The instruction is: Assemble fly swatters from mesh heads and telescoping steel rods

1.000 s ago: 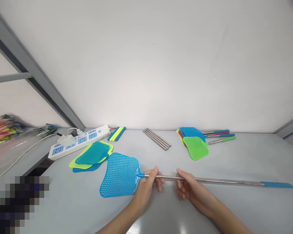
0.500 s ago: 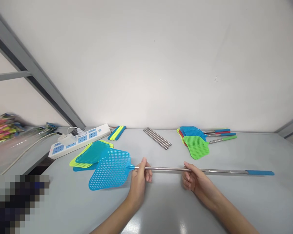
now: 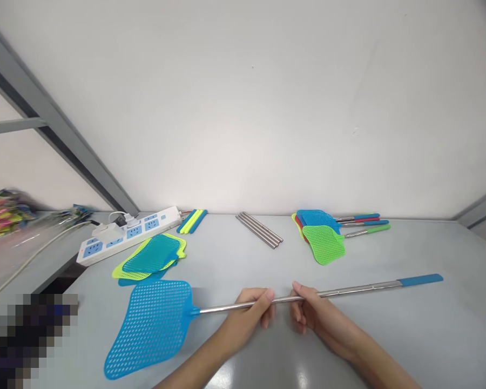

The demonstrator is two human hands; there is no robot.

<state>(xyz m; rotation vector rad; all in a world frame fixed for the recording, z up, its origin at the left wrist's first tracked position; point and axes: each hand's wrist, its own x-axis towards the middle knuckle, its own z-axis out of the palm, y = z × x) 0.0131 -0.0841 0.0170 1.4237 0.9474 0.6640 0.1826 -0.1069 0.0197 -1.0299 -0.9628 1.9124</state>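
A blue fly swatter (image 3: pixel 152 324) with an extended metal rod spans the view, its perforated head at the lower left and its blue grip at the right. My left hand (image 3: pixel 249 313) is closed on the rod left of its middle, thumb along the top. Just to the right, my right hand (image 3: pixel 311 310) pinches the same rod between thumb and curled fingers. The swatter hangs tilted above the table, its head nearer to me than its grip. Behind it lie loose swatter heads (image 3: pixel 152 254) in yellow-green and blue, partly stacked.
Several metal rods (image 3: pixel 259 229) lie at the back middle. Blue and yellow grip sleeves (image 3: pixel 192 221) sit beside a white power strip (image 3: pixel 132 235) with plugs in it. Complete swatters (image 3: pixel 324 243) are piled at the back right. Plastic-wrapped goods (image 3: pixel 8 213) stand at far left.
The swatter has come nearer to me and tilted, its head shifting left and down. My left hand has slid along the rod, away from the head, closer to my right hand.
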